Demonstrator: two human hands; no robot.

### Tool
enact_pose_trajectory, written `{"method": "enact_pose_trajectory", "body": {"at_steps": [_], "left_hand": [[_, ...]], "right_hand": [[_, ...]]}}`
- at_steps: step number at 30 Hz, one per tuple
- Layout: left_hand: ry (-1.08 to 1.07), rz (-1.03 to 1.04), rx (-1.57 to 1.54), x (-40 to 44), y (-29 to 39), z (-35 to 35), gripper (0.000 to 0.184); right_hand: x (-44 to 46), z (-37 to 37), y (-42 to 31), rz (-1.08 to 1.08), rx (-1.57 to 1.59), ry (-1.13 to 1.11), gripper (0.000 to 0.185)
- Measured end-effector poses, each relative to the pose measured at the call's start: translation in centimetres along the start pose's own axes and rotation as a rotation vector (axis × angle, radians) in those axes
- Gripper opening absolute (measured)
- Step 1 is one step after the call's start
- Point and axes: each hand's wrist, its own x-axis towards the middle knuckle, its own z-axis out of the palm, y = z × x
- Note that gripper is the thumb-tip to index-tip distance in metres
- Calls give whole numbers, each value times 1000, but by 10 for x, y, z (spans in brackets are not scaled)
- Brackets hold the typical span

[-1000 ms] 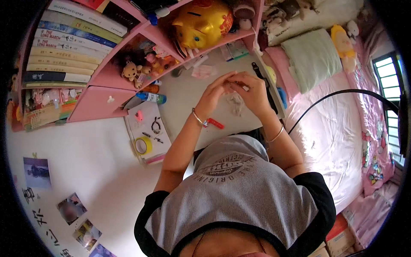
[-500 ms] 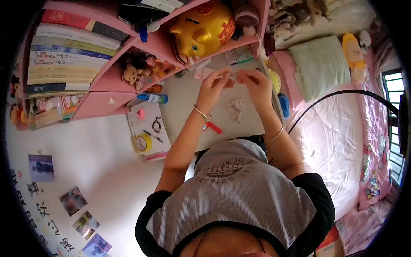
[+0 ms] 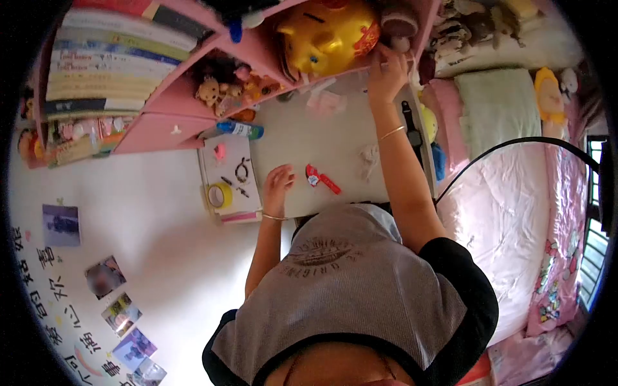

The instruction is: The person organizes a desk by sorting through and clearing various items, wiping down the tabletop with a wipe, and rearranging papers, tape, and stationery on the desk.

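Note:
My right hand [image 3: 387, 76] reaches to the front edge of the pink shelf, beside the golden piggy bank [image 3: 329, 40] and below a round dark-pink item [image 3: 399, 22]. Its fingers are bent, and whether they hold anything is hidden. My left hand [image 3: 279, 186] hovers over the desk's near left part, fingers loosely curled and partly apart, with nothing visible in it. To its right a red item [image 3: 329, 184] lies on the desk [image 3: 290, 145]. A crumpled whitish item [image 3: 369, 161] lies beside my right forearm.
A side board [image 3: 226, 164] carries yellow tape [image 3: 219, 195], a bracelet [image 3: 241, 170] and pens. A blue bottle [image 3: 240, 129] lies by the shelf. At the desk's right edge is a black watch [image 3: 412, 128]. Beyond stands a bed [image 3: 492, 212]; a black cable [image 3: 515, 139] arcs over it.
My hands, earlier close together over the desk, have parted. The right has moved up to the shelf; the left has come down and back toward my body. The view has shifted slightly.

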Motion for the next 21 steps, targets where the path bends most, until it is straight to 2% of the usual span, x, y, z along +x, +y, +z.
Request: {"method": "enact_pose_trajectory", "body": {"at_steps": [2,5,6,8,10,12,14,15,19,21], "left_hand": [[57,-25,-91,-2,-30,-39,23],[154,-1,-185,-35,-49,-62,23],[187,25,-211,-42,-50,-62,24],[267,-79,-139,-55,-48,-60,24],[295,-136,-127,-64,-57,-63,25],[275,-138,-173,-73,-70,-65,25],[249,-123,-223,-80,-79,-64,24],[241,-131,-234,-82,-83,-62,24],[245,-154,-256,-83,-97,-58,19],[222,-133,-224,-80,-100,-58,17]], "right_hand": [[1,6,7,-87,-121,21,12],[1,12,24,-275,-107,57,10],[-1,15,30,-258,-145,60,10],[-6,19,40,-232,-217,69,10],[-4,14,47,43,-272,-210,50],[-5,16,56,16,-252,-219,50],[-4,23,63,-304,-137,51,13],[-1,20,61,-333,-199,-9,14],[-1,20,71,-227,-209,-81,18],[2,18,65,-313,-257,-104,20]]}}
